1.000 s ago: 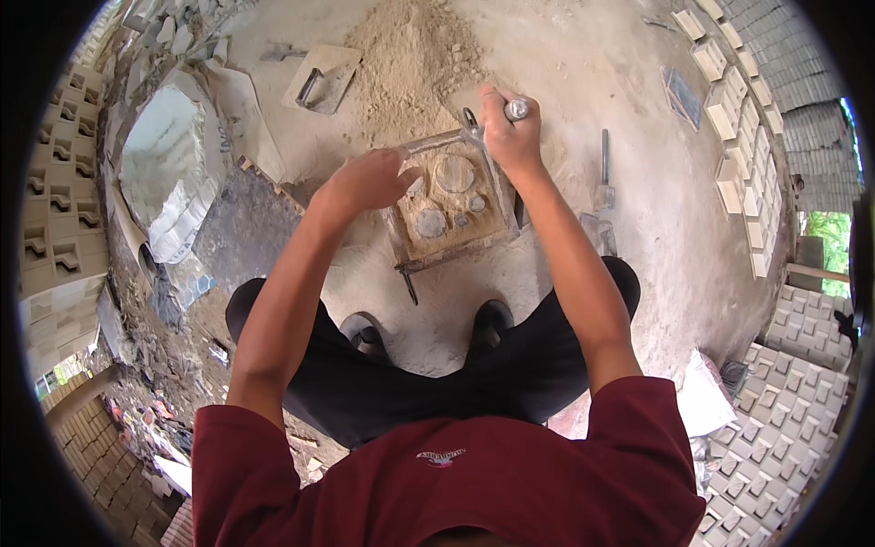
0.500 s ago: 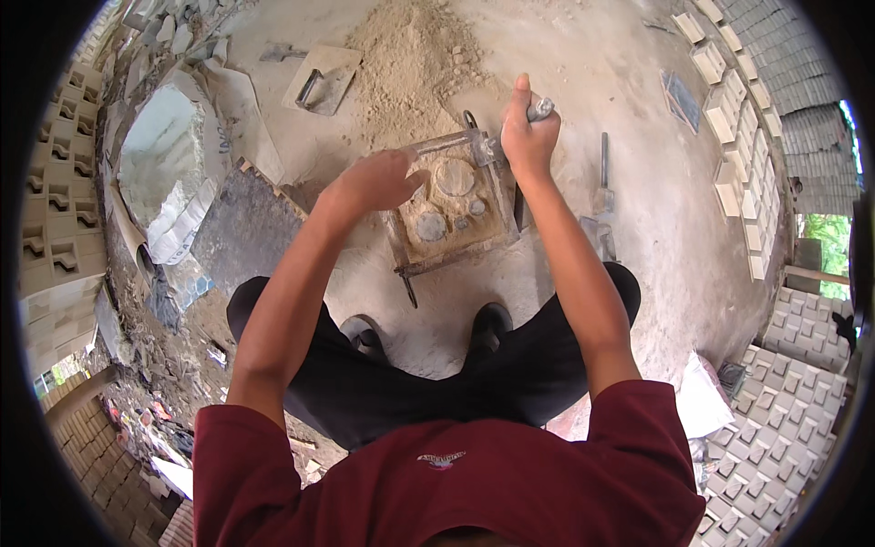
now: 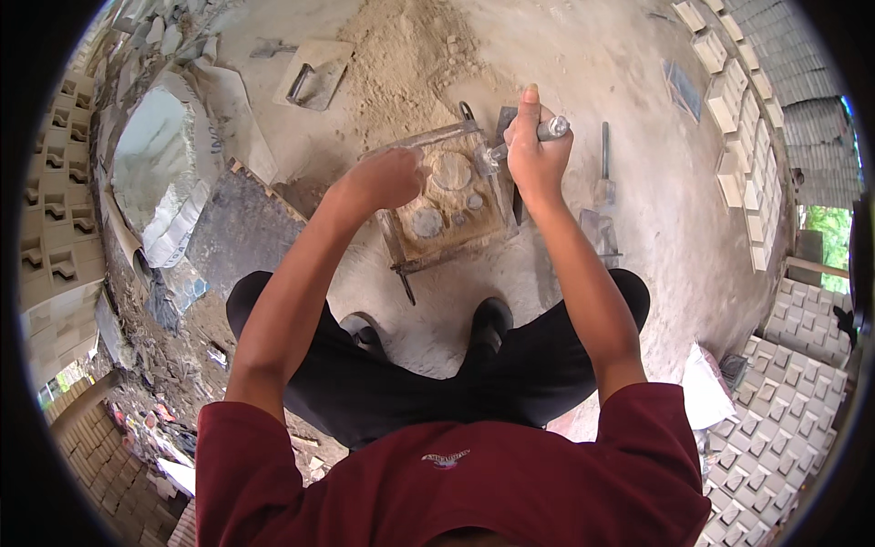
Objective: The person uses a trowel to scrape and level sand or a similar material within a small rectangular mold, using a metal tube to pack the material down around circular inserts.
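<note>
Dusty concrete ground is spreading out under you, and you are squatting on it in a red shirt and black trousers, your dark shoes [image 3: 492, 321] planted just short of the work. Between your feet and the sand sits the square metal mould [image 3: 453, 202] — a frame filled with packed sandy mix, round recesses showing in its face. Your left hand [image 3: 390, 175] is resting curled on the mould's left part, fingers bent down onto the fill; whether it is pinching anything, you cannot tell from this angle. Your right hand [image 3: 533, 150] is hovering over the mould's far right corner, fist wrapped tight around a short metal tool [image 3: 527, 139], thumb sticking straight up, the tool's tip pointing in toward the mould.

Just right of that hand a long-handled tool [image 3: 603, 169] is lying flat on the ground. Beyond the mould a heap of sand [image 3: 410, 50] is piling up, with a flat trowel [image 3: 314, 75] lying to its left — apart from the heap. Pale moulded blocks [image 3: 734, 137] are lining the far right edge, and more are stacking along your left.
</note>
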{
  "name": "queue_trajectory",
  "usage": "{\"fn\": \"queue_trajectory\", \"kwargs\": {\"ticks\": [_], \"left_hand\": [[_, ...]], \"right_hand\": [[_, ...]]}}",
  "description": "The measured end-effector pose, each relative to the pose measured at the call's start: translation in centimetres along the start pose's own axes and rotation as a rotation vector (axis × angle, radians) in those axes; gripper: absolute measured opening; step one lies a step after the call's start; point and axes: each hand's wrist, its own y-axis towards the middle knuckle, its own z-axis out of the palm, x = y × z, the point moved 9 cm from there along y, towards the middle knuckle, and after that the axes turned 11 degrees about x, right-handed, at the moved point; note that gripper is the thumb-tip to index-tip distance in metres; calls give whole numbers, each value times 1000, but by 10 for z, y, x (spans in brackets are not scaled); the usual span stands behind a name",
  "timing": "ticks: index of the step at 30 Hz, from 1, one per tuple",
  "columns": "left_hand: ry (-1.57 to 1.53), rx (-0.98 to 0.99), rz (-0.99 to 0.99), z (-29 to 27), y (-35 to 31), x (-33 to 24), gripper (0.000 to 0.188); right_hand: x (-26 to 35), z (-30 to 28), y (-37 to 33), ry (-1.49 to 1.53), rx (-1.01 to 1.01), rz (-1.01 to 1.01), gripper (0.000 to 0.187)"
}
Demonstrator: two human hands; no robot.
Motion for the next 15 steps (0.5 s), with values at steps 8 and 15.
{"fn": "queue_trajectory", "kwargs": {"ticks": [8,15], "left_hand": [[-31,94,-16,9,8,-12,44],[11,17,48,17,13,-15,43]], "right_hand": [[-14,-10,-14,35,-29,49,56],[0,-15,-33,-5,0,-6,53]]}}
